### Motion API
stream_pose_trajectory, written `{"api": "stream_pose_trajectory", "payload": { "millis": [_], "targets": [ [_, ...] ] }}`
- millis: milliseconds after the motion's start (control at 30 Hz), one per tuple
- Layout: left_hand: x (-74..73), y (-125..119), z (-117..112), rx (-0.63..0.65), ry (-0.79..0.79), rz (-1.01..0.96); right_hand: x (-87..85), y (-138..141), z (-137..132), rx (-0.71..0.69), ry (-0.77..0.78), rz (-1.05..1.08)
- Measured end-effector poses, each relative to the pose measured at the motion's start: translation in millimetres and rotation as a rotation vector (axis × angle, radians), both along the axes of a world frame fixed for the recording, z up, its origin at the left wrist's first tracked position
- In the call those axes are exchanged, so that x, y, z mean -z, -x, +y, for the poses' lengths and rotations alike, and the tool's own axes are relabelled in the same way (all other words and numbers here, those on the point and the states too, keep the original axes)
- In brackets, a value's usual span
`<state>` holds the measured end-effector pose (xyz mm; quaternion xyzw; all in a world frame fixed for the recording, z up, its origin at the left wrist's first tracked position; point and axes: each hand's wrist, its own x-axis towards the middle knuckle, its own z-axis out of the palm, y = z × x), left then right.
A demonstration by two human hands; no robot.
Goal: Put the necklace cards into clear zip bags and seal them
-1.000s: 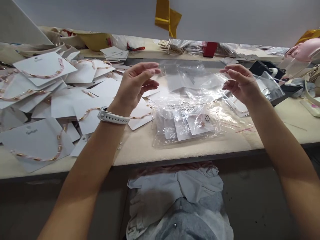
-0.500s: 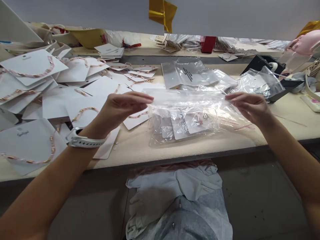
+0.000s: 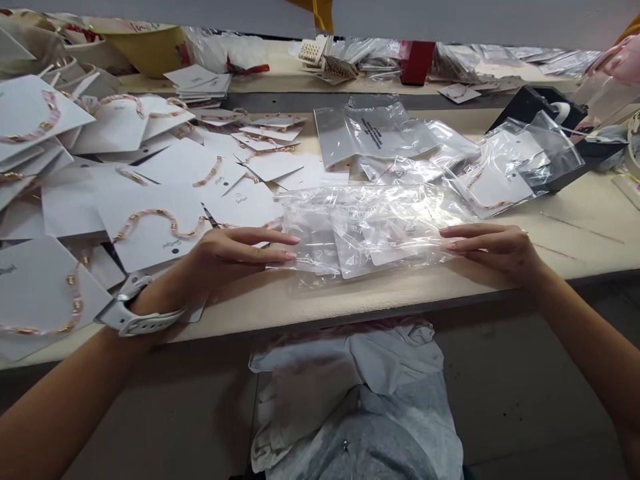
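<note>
A clear plastic bag (image 3: 320, 257) is between my hands at the front of the table, with several white cards inside it and small print near its top edge. My left hand (image 3: 235, 252), with a white watch (image 3: 143, 313) at the wrist, holds the bag's left side with its fingers stretched out. On the opposite side, the fingertips of my right hand (image 3: 493, 250) grip the bag's right edge. Both thumbs are mostly hidden. Left of the bag lie several white cards with pink and gold beaded strands (image 3: 160, 217). Dark pointed tips (image 3: 210, 215) show just above my left hand.
Flat clear bags (image 3: 370, 133) lie behind, and a bagged card (image 3: 500, 173) leans by a black box (image 3: 540, 110). A yellow bowl (image 3: 150, 53), a red block (image 3: 417, 63) and pliers with red handles (image 3: 245, 68) are at the back. A grey panel (image 3: 450, 23) hangs overhead.
Both hands have come down from the bag's top strip to its sides. The raised strip now lies lower, over the cards. The view has shifted a little.
</note>
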<state>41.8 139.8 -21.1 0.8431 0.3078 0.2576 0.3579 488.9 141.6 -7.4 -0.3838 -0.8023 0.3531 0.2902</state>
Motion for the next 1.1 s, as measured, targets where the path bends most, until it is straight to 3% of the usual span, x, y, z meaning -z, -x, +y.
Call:
{"api": "stream_pose_trajectory", "payload": {
  "millis": [367,533,700,867,1000,1100],
  "targets": [
    [9.2,5,-8,0.061,-0.093,0.043,4.9,0,-2,-0.025,-0.020,-0.026],
    [-2.4,-3,-10,0.088,-0.034,0.096,5.0,-3,-4,-0.051,0.022,-0.093],
    [-9.3,-9,-8,0.105,-0.022,0.112,4.9,0,-5,-0.083,-0.051,-0.117],
    [-4.5,-9,-9,0.102,-0.138,0.144,9.2,1,-6,-0.107,-0.094,-0.158],
    [-5.5,-6,-14,0.069,-0.279,0.332,7.9,1,-9,-0.128,-0.105,-0.180],
    [-10.4,-6,-16,0.054,-0.293,0.393,0.9,-2,-9,-0.181,-0.082,-0.228]
  ]
}}
